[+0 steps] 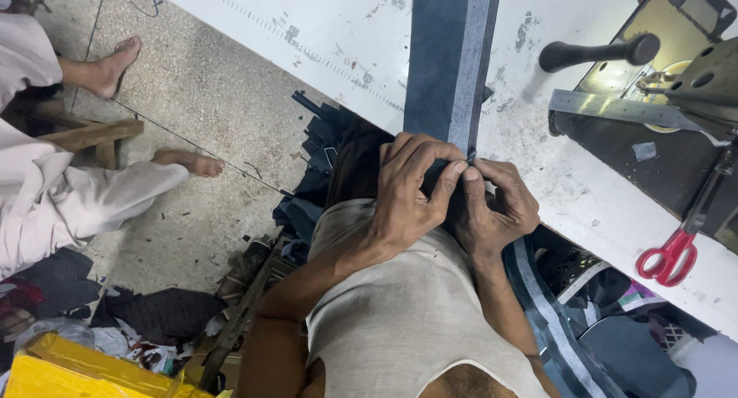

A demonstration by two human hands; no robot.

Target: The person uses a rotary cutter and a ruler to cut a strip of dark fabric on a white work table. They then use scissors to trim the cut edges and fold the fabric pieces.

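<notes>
Together, our left hand (403, 194) and right hand (492, 206) close their fingertips on the near end of the dark fabric strip (450, 59), which runs from the white table's (346, 36) near edge across its top. Red-handled scissors (667, 256) lie on that table, right of the strip. We judge that pinching both layers flush keeps the pale edge aligned.

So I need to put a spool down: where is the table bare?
Bare white table lies left of the dark cloth strip, and between the strip and the sewing machine. It is crowded by the hands and red scissors.
</notes>
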